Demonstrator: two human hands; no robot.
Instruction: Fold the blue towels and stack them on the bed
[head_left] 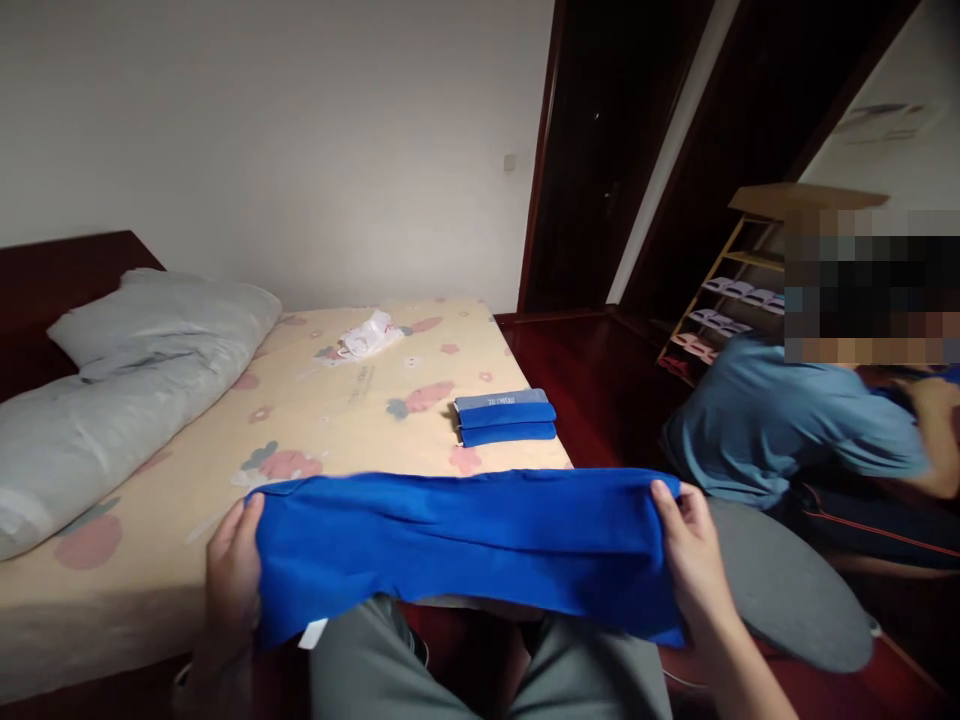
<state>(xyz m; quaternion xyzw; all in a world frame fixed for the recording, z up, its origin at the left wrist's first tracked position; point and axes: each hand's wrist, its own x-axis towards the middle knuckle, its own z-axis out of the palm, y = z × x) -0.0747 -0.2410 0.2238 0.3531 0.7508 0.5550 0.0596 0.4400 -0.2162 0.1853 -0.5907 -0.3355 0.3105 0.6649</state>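
Note:
A blue piece of cloth [465, 540], likely a garment, is stretched wide in the air above my lap. My left hand [234, 560] pinches its left end, and my right hand [690, 540] pinches the right end with the thumb on top. A small white tag [313, 633] hangs from the lower left edge. Beyond the cloth, two folded bundles of blue and grey fabric [506, 417] lie side by side near the bed's right edge; the farther one carries pale lettering that I cannot read.
The bed [172, 500] has a patterned sheet, a crumpled white plastic bag [371, 335] and a grey quilt or pillow [150, 390]. On the right, a person in a blue shirt [795, 420] sits by a grey round-ended board [795, 590]. Behind stands a shoe rack [727, 290].

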